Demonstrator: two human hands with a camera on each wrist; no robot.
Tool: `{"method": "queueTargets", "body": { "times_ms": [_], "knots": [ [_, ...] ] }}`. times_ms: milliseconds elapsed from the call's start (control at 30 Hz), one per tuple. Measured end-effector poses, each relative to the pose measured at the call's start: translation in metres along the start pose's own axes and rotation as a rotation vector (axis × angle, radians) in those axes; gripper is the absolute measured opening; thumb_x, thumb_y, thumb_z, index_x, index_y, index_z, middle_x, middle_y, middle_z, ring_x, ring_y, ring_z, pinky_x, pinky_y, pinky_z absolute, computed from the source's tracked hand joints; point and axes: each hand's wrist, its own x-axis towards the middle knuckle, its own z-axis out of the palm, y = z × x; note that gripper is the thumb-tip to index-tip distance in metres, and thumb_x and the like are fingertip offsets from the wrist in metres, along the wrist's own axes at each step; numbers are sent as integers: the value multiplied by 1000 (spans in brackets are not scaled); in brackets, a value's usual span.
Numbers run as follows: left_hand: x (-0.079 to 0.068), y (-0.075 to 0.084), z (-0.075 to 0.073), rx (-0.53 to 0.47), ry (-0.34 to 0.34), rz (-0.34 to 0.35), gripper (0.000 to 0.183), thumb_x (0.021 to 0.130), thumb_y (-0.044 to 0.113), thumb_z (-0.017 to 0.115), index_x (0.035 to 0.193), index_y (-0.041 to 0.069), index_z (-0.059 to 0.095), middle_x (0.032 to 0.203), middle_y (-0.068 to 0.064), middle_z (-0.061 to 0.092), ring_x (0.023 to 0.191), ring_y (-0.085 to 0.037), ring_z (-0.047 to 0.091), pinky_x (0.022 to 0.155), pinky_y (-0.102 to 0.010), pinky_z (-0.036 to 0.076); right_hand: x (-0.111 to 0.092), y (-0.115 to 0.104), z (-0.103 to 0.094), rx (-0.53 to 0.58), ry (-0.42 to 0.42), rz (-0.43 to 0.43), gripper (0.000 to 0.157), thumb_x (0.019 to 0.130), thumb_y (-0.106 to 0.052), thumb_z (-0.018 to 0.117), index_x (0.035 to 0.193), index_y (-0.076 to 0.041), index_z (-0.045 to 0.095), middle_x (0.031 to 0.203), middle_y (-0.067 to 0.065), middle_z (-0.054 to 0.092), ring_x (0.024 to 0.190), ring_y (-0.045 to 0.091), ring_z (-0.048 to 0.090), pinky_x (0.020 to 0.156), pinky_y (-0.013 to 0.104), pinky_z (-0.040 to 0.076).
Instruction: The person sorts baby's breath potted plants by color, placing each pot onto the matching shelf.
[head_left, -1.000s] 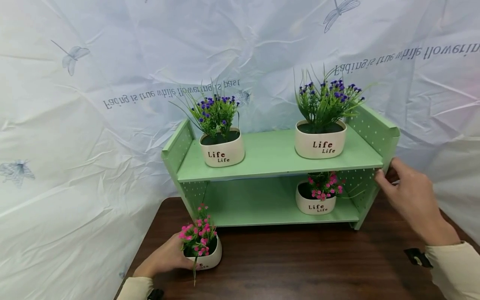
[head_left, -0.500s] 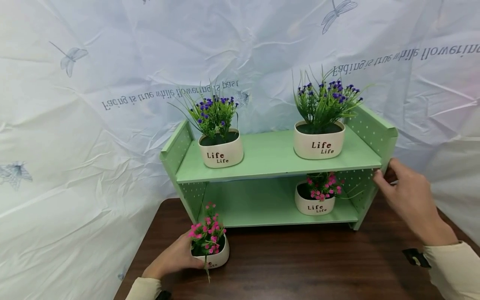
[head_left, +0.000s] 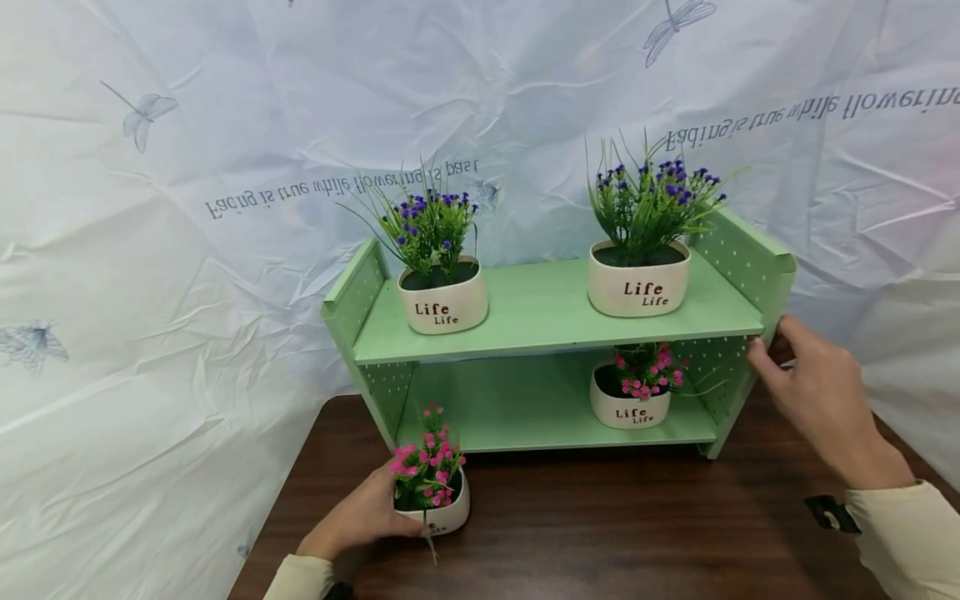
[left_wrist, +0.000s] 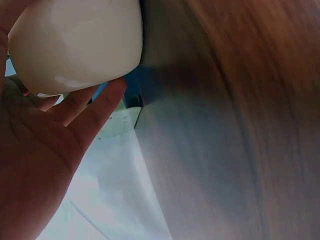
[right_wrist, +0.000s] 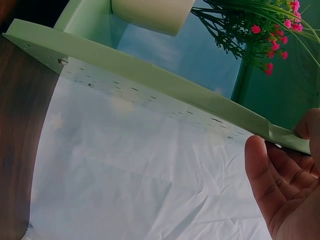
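Note:
My left hand [head_left: 366,510] grips a cream flower pot [head_left: 450,515] with pink flowers, low at the front left of a green two-tier shelf [head_left: 525,317]. In the left wrist view the pot [left_wrist: 80,45] fills the top left, fingers wrapped beneath and behind it. My right hand [head_left: 821,396] holds the shelf's right side panel between thumb and fingers, as the right wrist view also shows at the panel edge [right_wrist: 150,72]. A second pink-flowered pot [head_left: 632,407] stands at the right of the lower tier.
On the upper tier stand two purple-flowered pots, one at the left [head_left: 444,307] and one at the right [head_left: 639,290]. The shelf rests on a dark wooden table [head_left: 585,525]. Behind hangs a pale printed cloth [head_left: 247,100].
My left hand has moved the pink-flowered pot a short way to the right along the shelf's front. My right hand keeps its hold on the side panel.

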Motion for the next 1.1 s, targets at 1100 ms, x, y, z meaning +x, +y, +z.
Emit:
{"method": "queueTargets", "body": {
  "times_ms": [1100],
  "knots": [
    [6,18,12,4,38,-70,109,65,60,97,155,19,52,149,-4,61,134,-28,60,106,-54,53,-1,1,1,3,-6,13,8,90,-6,69,92,-4,62,78,20,71,60,33,61,49,26,35]
  ]
}}
